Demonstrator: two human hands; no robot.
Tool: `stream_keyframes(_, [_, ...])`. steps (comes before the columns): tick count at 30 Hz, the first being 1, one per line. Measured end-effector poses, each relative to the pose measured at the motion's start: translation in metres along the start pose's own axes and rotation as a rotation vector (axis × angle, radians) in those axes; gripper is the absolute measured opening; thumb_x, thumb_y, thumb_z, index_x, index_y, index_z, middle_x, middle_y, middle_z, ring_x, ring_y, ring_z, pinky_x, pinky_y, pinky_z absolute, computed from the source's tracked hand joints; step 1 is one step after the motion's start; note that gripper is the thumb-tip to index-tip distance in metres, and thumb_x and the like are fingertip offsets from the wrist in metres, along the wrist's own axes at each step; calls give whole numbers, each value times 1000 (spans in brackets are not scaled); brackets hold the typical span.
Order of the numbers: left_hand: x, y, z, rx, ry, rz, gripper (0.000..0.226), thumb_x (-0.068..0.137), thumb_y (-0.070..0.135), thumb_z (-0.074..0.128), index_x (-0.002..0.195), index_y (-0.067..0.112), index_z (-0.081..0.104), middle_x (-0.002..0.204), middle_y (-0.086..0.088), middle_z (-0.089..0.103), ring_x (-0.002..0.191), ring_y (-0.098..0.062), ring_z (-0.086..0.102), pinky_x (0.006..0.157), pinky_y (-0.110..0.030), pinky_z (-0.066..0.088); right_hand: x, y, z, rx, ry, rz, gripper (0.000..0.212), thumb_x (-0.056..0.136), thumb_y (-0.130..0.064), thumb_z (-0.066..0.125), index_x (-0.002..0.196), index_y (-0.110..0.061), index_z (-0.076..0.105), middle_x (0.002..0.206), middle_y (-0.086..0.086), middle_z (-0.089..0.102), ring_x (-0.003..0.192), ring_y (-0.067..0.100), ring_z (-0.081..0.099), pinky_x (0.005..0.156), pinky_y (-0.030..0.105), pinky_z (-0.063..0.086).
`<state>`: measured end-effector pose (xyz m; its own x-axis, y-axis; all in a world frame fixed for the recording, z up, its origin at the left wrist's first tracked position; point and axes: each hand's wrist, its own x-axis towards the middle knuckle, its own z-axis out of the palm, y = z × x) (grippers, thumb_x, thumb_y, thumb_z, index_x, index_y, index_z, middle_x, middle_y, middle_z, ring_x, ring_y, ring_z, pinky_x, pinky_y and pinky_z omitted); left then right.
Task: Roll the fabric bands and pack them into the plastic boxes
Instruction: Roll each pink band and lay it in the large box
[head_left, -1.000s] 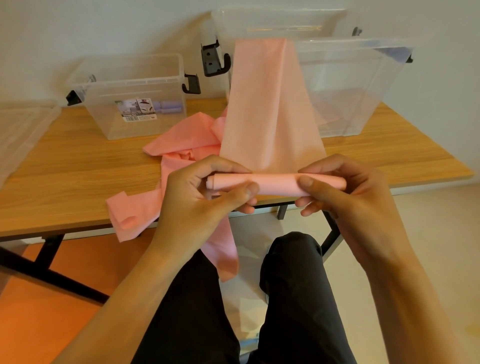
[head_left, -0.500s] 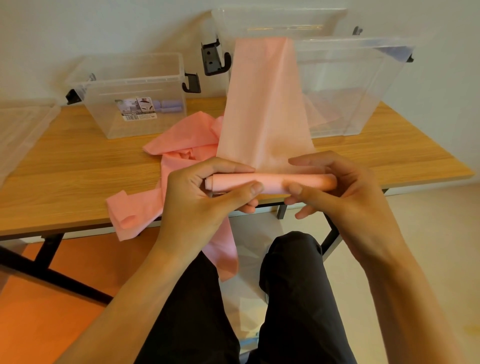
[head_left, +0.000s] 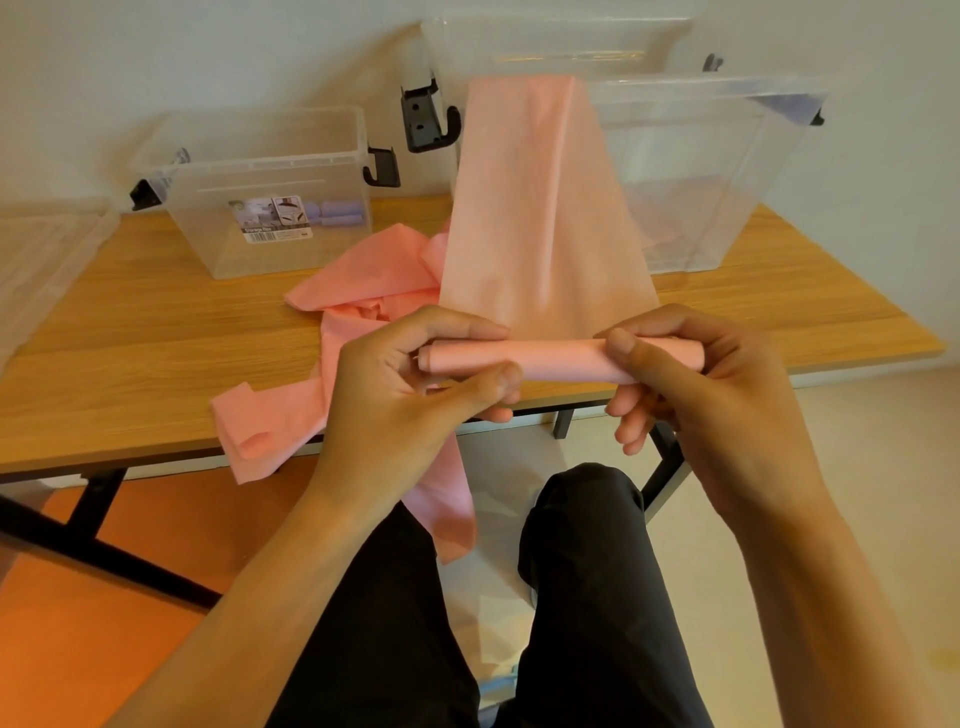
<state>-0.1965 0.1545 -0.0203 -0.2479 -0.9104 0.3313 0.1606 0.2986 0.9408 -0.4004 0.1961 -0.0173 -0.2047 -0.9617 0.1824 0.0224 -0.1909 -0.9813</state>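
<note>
Roll sat pinched at both ends, your left hand & right hand gripping it, loose band held taut, prob. so it wound tight.

The pink fabric band is partly rolled. Its tight roll lies level, pinched between my left grip and my right grip, just off the near edge of the counter. The flat stretch runs from the roll up over the front rim of the large clear plastic box. More pink fabric lies crumpled on the counter, one end hanging off the edge. The small clear plastic box stands upright at the left, with lavender rolls inside.
</note>
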Motion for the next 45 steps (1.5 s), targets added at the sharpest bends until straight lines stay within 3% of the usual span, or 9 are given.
stream_keyframes(5, [1, 1, 0, 15, 26, 10, 16, 78, 3, 72, 93, 6, 70, 71, -1, 73, 60, -19, 73, 58, -23, 58, 1, 0, -2, -91, -78, -28, 38, 76, -28, 77, 113, -17, 71, 81, 15, 73, 56, 29, 69, 59, 46, 57])
stream_keyframes(8, [1, 1, 0, 20, 41, -2, 16, 78, 6, 72, 93, 2, 69, 72, 0, 74, 61, -18, 73, 58, -22, 58, 3, 2, -1, -113, -102, -29, 38, 74, -20, 79, 110, -12, 71, 95, 10, 75, 68, 30, 74, 62, 47, 60])
stream_keyframes(11, [1, 1, -1, 24, 48, -13, 17, 78, 8, 72, 93, 0, 69, 73, -1, 74, 63, -21, 74, 59, -22, 58, 2, 3, -1, -76, -86, -28, 32, 75, -17, 78, 103, -3, 72, 85, 15, 74, 64, 29, 73, 58, 36, 61])
stream_keyframes(21, [-2, -5, -3, 36, -14, -60, 22, 75, -3, 77, 96, -2, 71, 84, -10, 75, 72, -24, 76, 66, -25, 60, -1, 1, -4, -76, -52, -2, 23, 80, -23, 73, 93, -5, 74, 65, 20, 68, 47, 29, 65, 47, 30, 55])
stream_keyframes(28, [-3, -2, -1, 17, -16, -88, 15, 79, 6, 73, 92, 0, 70, 75, -8, 73, 68, -21, 75, 62, -22, 59, 0, 2, -2, -70, -54, -27, 31, 77, -19, 75, 102, -2, 71, 85, 14, 74, 68, 30, 74, 59, 35, 61])
stream_keyframes(34, [-2, -1, -1, -17, -62, -84, 30, 77, 4, 76, 105, 4, 66, 84, -8, 74, 71, -28, 75, 65, -32, 62, 0, 3, -2, -4, -12, 41, 30, 75, -26, 75, 92, 0, 73, 72, 22, 70, 54, 28, 67, 53, 32, 58])
stream_keyframes(37, [-2, -4, -2, 9, -69, -62, 23, 78, -3, 75, 100, 4, 70, 87, -8, 74, 72, -27, 76, 65, -31, 62, 1, 2, -4, 3, -19, 53, 33, 74, -28, 75, 96, -3, 74, 71, 22, 69, 52, 27, 65, 51, 30, 56])
stream_keyframes(40, [-3, -6, -2, 7, -44, -67, 16, 78, 1, 73, 93, 4, 70, 81, -7, 75, 69, -24, 75, 63, -28, 61, 0, 0, -4, -22, -55, 35, 41, 70, -30, 78, 105, -9, 73, 83, 17, 73, 62, 30, 70, 57, 33, 60])
stream_keyframes(45, [-2, -5, -1, 19, -26, -72, 13, 81, 5, 72, 94, 5, 69, 79, -6, 75, 70, -24, 76, 63, -26, 60, 0, 1, -4, -109, -53, -11, 34, 73, -22, 77, 101, -4, 72, 91, 12, 75, 77, 30, 75, 60, 38, 60])
